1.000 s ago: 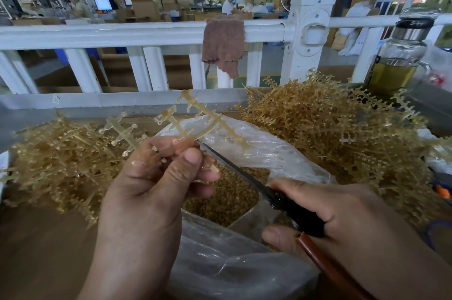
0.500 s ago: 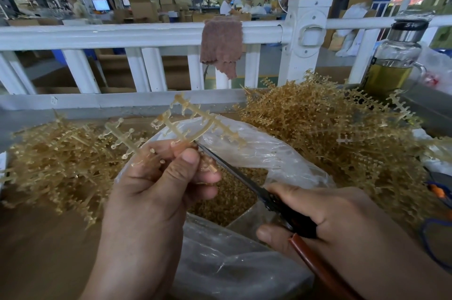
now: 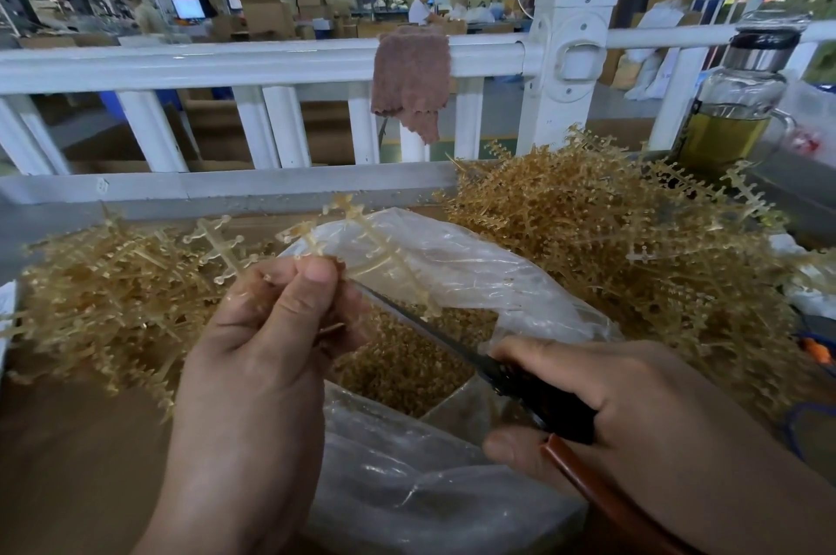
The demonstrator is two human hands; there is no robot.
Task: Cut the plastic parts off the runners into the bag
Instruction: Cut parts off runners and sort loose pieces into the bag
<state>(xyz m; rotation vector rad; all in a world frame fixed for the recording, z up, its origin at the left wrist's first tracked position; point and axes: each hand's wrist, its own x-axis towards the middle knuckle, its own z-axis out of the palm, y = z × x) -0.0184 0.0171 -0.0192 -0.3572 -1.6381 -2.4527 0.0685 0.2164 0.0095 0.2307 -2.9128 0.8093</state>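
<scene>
Left hand [image 3: 253,355] pinches amber branched plastic runner [image 3: 375,246] over clear plastic bag [image 3: 488,278] (presumably so parts drop in). Right hand [image 3: 601,409] grips red-handled cutter [image 3: 434,332]

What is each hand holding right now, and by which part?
Left hand pinches a runner at its lower end; right hand grips the cutting tool by its dark handle.
</scene>
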